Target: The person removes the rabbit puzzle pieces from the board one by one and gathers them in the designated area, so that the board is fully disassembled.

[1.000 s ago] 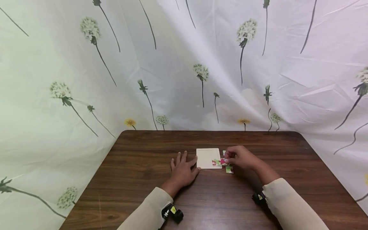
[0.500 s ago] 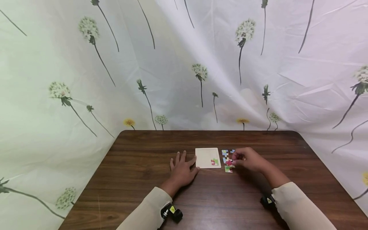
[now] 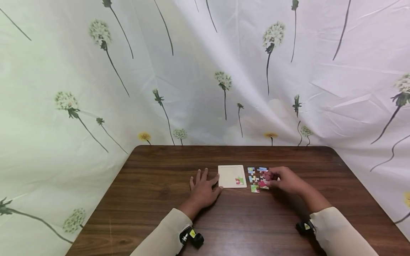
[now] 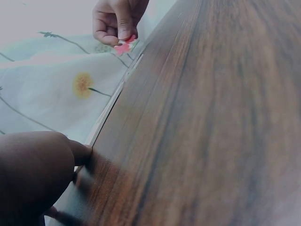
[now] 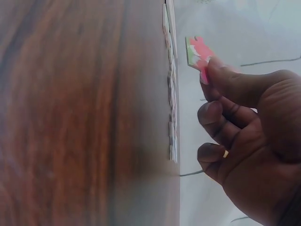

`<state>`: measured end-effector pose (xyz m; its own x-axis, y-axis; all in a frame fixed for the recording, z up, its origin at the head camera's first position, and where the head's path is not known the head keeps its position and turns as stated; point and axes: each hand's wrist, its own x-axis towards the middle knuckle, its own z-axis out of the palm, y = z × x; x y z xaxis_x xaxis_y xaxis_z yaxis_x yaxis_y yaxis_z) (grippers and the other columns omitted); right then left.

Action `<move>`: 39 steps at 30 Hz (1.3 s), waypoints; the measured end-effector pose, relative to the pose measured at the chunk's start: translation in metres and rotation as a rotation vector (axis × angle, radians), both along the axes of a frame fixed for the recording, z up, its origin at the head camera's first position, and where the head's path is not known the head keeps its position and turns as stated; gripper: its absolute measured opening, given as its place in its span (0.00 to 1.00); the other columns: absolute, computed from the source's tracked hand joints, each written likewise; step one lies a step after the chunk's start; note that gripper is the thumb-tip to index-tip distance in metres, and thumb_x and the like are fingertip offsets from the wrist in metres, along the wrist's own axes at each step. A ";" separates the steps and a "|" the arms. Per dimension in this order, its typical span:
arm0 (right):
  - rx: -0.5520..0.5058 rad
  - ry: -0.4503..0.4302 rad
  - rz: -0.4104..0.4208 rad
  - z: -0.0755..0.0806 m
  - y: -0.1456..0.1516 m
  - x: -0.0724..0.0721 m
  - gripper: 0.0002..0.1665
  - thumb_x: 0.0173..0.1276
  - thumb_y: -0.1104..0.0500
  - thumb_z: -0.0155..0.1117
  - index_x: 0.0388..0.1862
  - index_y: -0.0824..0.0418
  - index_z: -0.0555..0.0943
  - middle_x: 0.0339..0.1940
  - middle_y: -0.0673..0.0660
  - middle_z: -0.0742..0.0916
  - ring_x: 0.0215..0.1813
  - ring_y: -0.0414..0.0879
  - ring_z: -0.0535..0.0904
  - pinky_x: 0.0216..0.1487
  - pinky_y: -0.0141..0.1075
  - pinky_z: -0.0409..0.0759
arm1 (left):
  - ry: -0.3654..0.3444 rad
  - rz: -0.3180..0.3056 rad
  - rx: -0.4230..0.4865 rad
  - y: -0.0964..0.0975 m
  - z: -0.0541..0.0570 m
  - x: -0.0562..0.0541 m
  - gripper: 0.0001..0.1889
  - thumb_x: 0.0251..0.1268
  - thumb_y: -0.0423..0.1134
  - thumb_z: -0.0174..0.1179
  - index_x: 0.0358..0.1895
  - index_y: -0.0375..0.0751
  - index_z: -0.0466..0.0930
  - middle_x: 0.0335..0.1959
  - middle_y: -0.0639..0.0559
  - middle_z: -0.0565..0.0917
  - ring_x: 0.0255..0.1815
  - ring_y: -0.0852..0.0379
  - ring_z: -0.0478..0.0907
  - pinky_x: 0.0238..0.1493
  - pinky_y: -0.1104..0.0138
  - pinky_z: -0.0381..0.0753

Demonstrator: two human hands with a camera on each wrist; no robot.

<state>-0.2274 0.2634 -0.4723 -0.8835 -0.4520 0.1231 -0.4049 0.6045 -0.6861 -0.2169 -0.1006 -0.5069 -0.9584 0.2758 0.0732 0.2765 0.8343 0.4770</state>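
Observation:
In the head view, my right hand [image 3: 285, 180] is over the loose puzzle pieces right of a pale square puzzle tray [image 3: 226, 174]. Between thumb and index finger it pinches a pink puzzle piece [image 5: 200, 51] with a green and white edge, held above the table in the right wrist view. My left hand [image 3: 203, 192] lies spread on the table, its fingertips at the tray's left edge. One pink-and-green puzzle piece [image 3: 239, 181] sits in the tray's near right corner. Several loose pieces, among them a blue one [image 3: 251, 170] and a green one [image 3: 255, 188], lie flat; some are partly hidden by the right hand.
A dark brown wooden table [image 3: 230, 224] bears everything. Behind its far edge hangs a pale cloth [image 3: 192, 81] printed with dandelions. A small black wrist camera [image 3: 196, 240] is strapped at the left sleeve, another at the right [image 3: 305, 227].
My right hand has moved right, from the tray's right edge to over the loose pieces, carrying the pink puzzle piece. More loose pieces show now. The left hand stays in place.

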 end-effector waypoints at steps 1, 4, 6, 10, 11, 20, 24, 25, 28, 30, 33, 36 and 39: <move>0.002 -0.008 0.000 0.000 0.001 0.000 0.07 0.72 0.66 0.76 0.35 0.58 0.86 0.32 0.48 0.87 0.35 0.35 0.78 0.39 0.33 0.79 | -0.002 0.001 0.002 0.000 0.000 0.000 0.30 0.82 0.59 0.60 0.81 0.56 0.76 0.89 0.32 0.58 0.91 0.25 0.47 0.82 0.23 0.44; 0.013 -0.035 -0.001 0.000 0.004 0.001 0.07 0.72 0.66 0.76 0.35 0.58 0.85 0.32 0.49 0.86 0.34 0.35 0.77 0.38 0.32 0.78 | 0.000 0.000 0.002 0.000 0.000 0.000 0.30 0.82 0.59 0.60 0.80 0.56 0.76 0.89 0.32 0.58 0.91 0.25 0.48 0.81 0.23 0.44; 0.021 -0.054 0.001 0.000 0.005 0.001 0.07 0.73 0.65 0.76 0.35 0.57 0.85 0.32 0.48 0.86 0.34 0.36 0.77 0.38 0.32 0.77 | -0.003 0.000 0.006 0.000 0.000 0.000 0.30 0.82 0.59 0.60 0.81 0.56 0.76 0.89 0.32 0.58 0.91 0.25 0.47 0.82 0.23 0.44; 0.032 -0.079 -0.011 -0.001 0.007 0.002 0.07 0.73 0.66 0.75 0.35 0.58 0.85 0.31 0.49 0.85 0.34 0.36 0.77 0.38 0.32 0.77 | -0.004 -0.003 0.004 0.000 -0.001 0.000 0.30 0.82 0.58 0.60 0.81 0.56 0.76 0.89 0.32 0.58 0.91 0.25 0.47 0.81 0.23 0.44; 0.036 -0.083 -0.015 -0.001 0.007 0.002 0.07 0.73 0.66 0.75 0.35 0.58 0.85 0.32 0.48 0.85 0.34 0.36 0.77 0.38 0.32 0.77 | -0.005 -0.003 0.003 0.000 -0.001 -0.001 0.30 0.82 0.58 0.60 0.81 0.56 0.76 0.89 0.32 0.58 0.91 0.25 0.47 0.81 0.23 0.44; 0.048 -0.069 -0.029 -0.005 0.008 0.002 0.06 0.74 0.64 0.76 0.36 0.57 0.86 0.33 0.48 0.87 0.36 0.36 0.78 0.40 0.32 0.77 | -0.003 0.002 0.003 0.000 -0.001 0.000 0.30 0.83 0.59 0.60 0.81 0.56 0.76 0.89 0.33 0.58 0.91 0.25 0.47 0.82 0.24 0.44; 0.057 -0.055 -0.029 -0.007 0.007 0.002 0.07 0.73 0.64 0.76 0.36 0.57 0.86 0.33 0.47 0.87 0.36 0.35 0.78 0.41 0.32 0.78 | -0.007 0.000 -0.002 0.000 -0.001 0.000 0.30 0.83 0.58 0.60 0.81 0.56 0.75 0.89 0.32 0.58 0.91 0.25 0.47 0.82 0.24 0.44; 0.060 -0.054 -0.031 -0.007 0.007 0.002 0.07 0.73 0.64 0.76 0.36 0.57 0.86 0.33 0.47 0.87 0.36 0.35 0.78 0.41 0.32 0.78 | -0.003 -0.001 -0.001 0.000 -0.001 0.000 0.30 0.82 0.58 0.60 0.81 0.56 0.75 0.89 0.32 0.58 0.91 0.25 0.47 0.82 0.23 0.44; 0.073 -0.049 -0.037 -0.007 0.006 0.002 0.07 0.73 0.65 0.76 0.36 0.56 0.87 0.33 0.46 0.87 0.36 0.36 0.78 0.41 0.32 0.77 | 0.007 -0.003 -0.001 0.000 -0.001 0.000 0.30 0.82 0.58 0.60 0.81 0.55 0.76 0.88 0.32 0.59 0.90 0.25 0.48 0.81 0.23 0.44; 0.086 -0.041 -0.044 -0.007 0.005 0.002 0.07 0.72 0.65 0.76 0.35 0.56 0.87 0.33 0.46 0.88 0.36 0.36 0.78 0.41 0.32 0.77 | 0.011 -0.001 -0.004 0.000 -0.001 0.000 0.30 0.82 0.58 0.61 0.80 0.55 0.76 0.88 0.32 0.59 0.90 0.25 0.48 0.81 0.23 0.45; 0.109 -0.023 -0.056 -0.007 0.004 0.003 0.07 0.72 0.64 0.77 0.35 0.55 0.87 0.33 0.45 0.88 0.36 0.35 0.77 0.41 0.32 0.76 | 0.008 0.001 -0.006 0.000 0.000 0.000 0.30 0.82 0.59 0.60 0.81 0.55 0.76 0.89 0.32 0.59 0.90 0.25 0.48 0.81 0.23 0.45; 0.116 0.013 -0.067 -0.008 0.004 0.002 0.07 0.71 0.63 0.78 0.35 0.53 0.88 0.35 0.45 0.89 0.37 0.34 0.77 0.42 0.32 0.77 | 0.005 0.003 -0.005 0.000 -0.001 0.001 0.30 0.82 0.59 0.60 0.80 0.56 0.76 0.89 0.32 0.59 0.90 0.25 0.48 0.81 0.23 0.45; 0.104 0.039 -0.078 -0.010 0.006 0.001 0.07 0.69 0.63 0.80 0.34 0.53 0.89 0.35 0.45 0.89 0.37 0.32 0.77 0.41 0.32 0.78 | 0.004 0.005 -0.004 0.000 -0.001 0.001 0.30 0.82 0.59 0.60 0.80 0.56 0.76 0.89 0.32 0.59 0.90 0.25 0.48 0.81 0.23 0.45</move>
<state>-0.2260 0.2690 -0.4825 -0.9118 -0.3945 0.1140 -0.3792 0.7023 -0.6025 -0.2162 -0.1003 -0.5075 -0.9593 0.2718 0.0760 0.2747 0.8376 0.4721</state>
